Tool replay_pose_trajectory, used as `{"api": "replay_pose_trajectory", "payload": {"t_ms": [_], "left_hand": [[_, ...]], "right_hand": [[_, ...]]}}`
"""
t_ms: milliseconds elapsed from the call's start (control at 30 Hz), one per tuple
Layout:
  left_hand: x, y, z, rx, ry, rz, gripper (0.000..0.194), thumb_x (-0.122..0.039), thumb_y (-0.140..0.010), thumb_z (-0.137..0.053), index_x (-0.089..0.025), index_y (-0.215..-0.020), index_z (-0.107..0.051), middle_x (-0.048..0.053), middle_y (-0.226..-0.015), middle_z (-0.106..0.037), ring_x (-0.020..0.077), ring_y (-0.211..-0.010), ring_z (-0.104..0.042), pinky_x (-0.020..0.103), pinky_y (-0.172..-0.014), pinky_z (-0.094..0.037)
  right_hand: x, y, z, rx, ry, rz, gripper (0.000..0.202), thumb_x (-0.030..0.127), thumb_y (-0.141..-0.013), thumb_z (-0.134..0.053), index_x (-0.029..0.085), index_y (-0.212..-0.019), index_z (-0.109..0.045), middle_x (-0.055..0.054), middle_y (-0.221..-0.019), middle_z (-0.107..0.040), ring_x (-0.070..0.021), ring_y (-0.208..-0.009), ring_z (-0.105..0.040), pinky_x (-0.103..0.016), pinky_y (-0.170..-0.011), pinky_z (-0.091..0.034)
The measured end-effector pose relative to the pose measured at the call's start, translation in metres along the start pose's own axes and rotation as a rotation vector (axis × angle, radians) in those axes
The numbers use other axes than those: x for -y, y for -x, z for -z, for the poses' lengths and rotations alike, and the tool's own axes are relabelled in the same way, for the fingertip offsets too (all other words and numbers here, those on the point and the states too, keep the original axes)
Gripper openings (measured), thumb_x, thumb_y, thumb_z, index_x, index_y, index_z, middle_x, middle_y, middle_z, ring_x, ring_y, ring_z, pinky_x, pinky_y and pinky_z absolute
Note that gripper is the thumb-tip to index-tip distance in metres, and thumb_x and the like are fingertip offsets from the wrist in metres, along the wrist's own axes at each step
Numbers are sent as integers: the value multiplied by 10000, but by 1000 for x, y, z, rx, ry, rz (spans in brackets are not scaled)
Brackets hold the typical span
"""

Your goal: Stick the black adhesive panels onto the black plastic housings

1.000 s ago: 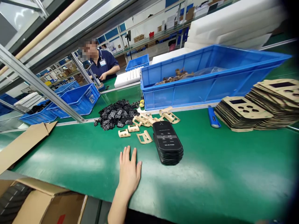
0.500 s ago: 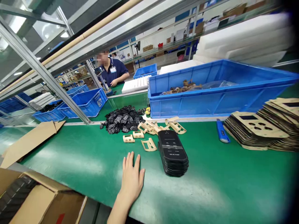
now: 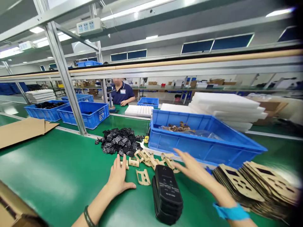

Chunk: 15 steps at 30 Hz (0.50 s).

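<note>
My left hand (image 3: 117,177) is open over the green table (image 3: 68,170), its fingertips at a small curled tan piece and its thumb stretched to the right. Beside the thumb lies a flat tan cut-out piece (image 3: 143,177). My right hand (image 3: 190,165) reaches in from the right, fingers apart and holding nothing, just above the right end of the loose tan pieces (image 3: 149,158). Between my hands stands a stack of black panels (image 3: 167,192) with printed marks on top. Behind the tan pieces is a heap of small black parts (image 3: 120,142).
A large blue crate (image 3: 203,146) stands behind my right hand, with stacks of tan cut-out sheets (image 3: 239,183) to the right. Further left are a metal post (image 3: 68,82), a blue bin (image 3: 84,113) and cardboard (image 3: 22,130). A co-worker (image 3: 123,93) is across the table.
My right hand has come into view from the right. My left hand has moved to the small tan pieces, fingers still spread. The view has levelled and tilted up.
</note>
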<state>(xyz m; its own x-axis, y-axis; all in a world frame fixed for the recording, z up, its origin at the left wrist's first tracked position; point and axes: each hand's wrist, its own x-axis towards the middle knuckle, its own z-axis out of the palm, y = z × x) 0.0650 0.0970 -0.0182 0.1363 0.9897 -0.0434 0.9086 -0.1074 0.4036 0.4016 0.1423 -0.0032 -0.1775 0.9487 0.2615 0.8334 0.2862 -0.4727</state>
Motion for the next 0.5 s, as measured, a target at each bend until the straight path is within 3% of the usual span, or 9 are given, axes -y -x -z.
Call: {"api": "replay_pose_trajectory", "payload": {"t_ms": [100,267,400,500], "left_hand": [[-10,-17,-9,22,60,-43,1323,-427,-477,-853,-128,-1493,-60,255,-1547,2,421,-1401,-134,521,-1090,-236],[-30,-43,-25,25,335,-126,1241,-264,-481,-844,-128,-1489,-133,245,-1517,-152,417,-1377,-212,475,-1084,-280],[-42,-68,-34,12,466,-174,927,-224,-588,-750,-121,-1413,-340,193,-1367,-400,353,-1246,-440,424,-1047,-352],[-52,-83,-42,-34,547,-193,731,-185,-667,-664,-101,-1344,-401,189,-1349,-413,312,-1273,-412,394,-1080,-318]], "right_hand": [[0,-17,-26,195,-26,20,891,559,-726,-617,153,-1458,-313,-204,-1360,-465,-386,-1256,-433,-521,-1031,-356],[9,-41,-54,367,-69,148,971,634,-742,-599,158,-1494,-208,-221,-1505,-232,-358,-1393,-199,-483,-1108,-237],[19,-63,-66,449,-117,269,1090,594,-604,-753,196,-1484,-249,-186,-1501,-231,-369,-1371,-243,-442,-1107,-252],[24,-73,-78,444,-139,338,1099,452,-508,-831,230,-1456,-321,-156,-1395,-361,-375,-1253,-410,-437,-1021,-372]]}}
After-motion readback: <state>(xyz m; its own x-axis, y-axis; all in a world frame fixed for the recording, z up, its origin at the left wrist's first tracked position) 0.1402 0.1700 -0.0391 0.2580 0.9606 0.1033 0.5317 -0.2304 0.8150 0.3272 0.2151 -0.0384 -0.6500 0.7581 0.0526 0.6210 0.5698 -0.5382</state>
